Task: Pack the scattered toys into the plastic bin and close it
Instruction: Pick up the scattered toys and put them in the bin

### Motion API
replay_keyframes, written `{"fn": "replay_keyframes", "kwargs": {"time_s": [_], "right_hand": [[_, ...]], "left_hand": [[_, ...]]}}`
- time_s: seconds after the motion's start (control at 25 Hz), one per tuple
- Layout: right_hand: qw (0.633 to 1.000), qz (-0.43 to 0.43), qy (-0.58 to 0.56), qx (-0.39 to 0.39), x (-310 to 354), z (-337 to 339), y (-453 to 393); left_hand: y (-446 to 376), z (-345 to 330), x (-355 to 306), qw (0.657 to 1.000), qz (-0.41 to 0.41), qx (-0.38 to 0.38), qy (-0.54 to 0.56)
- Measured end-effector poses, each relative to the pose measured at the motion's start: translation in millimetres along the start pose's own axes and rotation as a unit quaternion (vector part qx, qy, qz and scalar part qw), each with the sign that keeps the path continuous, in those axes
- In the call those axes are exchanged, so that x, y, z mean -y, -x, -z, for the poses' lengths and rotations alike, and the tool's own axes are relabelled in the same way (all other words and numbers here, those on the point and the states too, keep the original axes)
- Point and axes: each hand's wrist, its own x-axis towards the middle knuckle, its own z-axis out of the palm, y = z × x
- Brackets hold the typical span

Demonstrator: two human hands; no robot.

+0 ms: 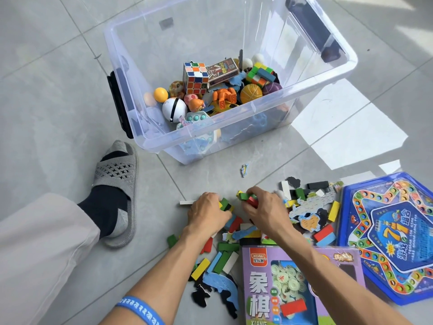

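Observation:
A clear plastic bin (346,66) stands open on the tiled floor, its bottom covered with toys such as a puzzle cube (195,78), balls and an orange figure. In front of it a pile of coloured wooden blocks (225,254) and foam puzzle pieces lies scattered. My left hand (206,214) grips a few green, yellow and black blocks. My right hand (262,209) grips a clump of green, red and yellow blocks. Both hands are low over the pile, close together.
A purple chess box (260,287) lies at the bottom, a red block on top of it. A blue star-shaped game board (393,233) lies at the right. My slippered foot (117,191) and trouser leg are at the left. One puzzle piece (244,170) lies alone near the bin.

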Motion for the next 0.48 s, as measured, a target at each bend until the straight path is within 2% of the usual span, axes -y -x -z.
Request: {"fn": "replay_keyframes", "kwargs": {"time_s": [0.16,0.24,0.28,0.32,0.36,0.44,0.48], "right_hand": [[0.99,-0.045,-0.125,0.04,1,4,18],[0.962,-0.098,-0.252,0.037,1,10,25],[0.936,-0.13,-0.324,0.044,-1,15,29],[0.904,-0.158,-0.393,0.061,-2,23,36],[0.873,-0.176,-0.447,0.085,-1,32,43],[0.827,-0.179,-0.517,0.135,16,56,59],[0.81,-0.167,-0.54,0.154,32,72,62]], "left_hand": [[14,-12,-6,0.998,-0.05,-0.044,0.004],[20,-15,-3,0.996,-0.023,-0.055,0.059],[23,-12,-1,0.99,0.016,-0.063,0.124],[28,-4,0,0.972,0.065,-0.065,0.217],[37,7,0,0.94,0.108,-0.057,0.32],[65,40,-9,0.845,0.159,-0.009,0.511],[80,63,-17,0.8,0.151,0.019,0.58]]}}
